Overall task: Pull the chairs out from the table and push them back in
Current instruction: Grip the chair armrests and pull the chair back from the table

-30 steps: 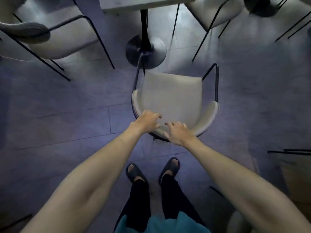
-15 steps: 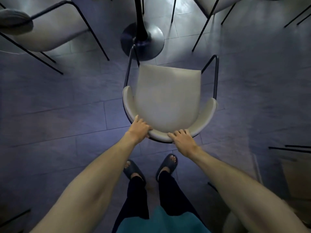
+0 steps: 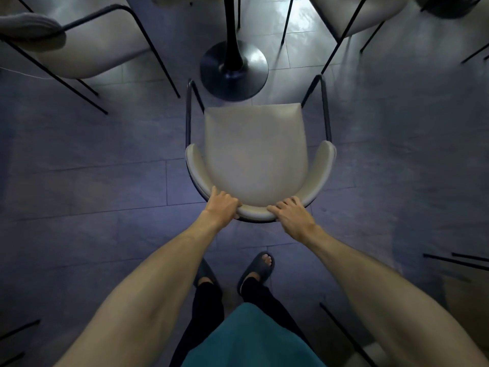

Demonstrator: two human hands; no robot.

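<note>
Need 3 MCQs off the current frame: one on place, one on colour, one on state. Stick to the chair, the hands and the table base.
1. Where does the round pedestal table base stand relative to the beige padded chair with black metal frame?
A. behind the backrest
B. just past the seat's front edge
C. on the seat

2. What colour is that base?
A. white
B. red
C. black

3. What are the left hand and right hand doing?
A. both grip the chair's curved backrest
B. only the left grips it
C. both hang free

Answers:
1 B: the base shows beyond the seat front, on the side away from the person.
2 C: it reads glossy black against the grey floor tiles.
3 A: the fingers of both hands curl over the backrest rim.
</note>
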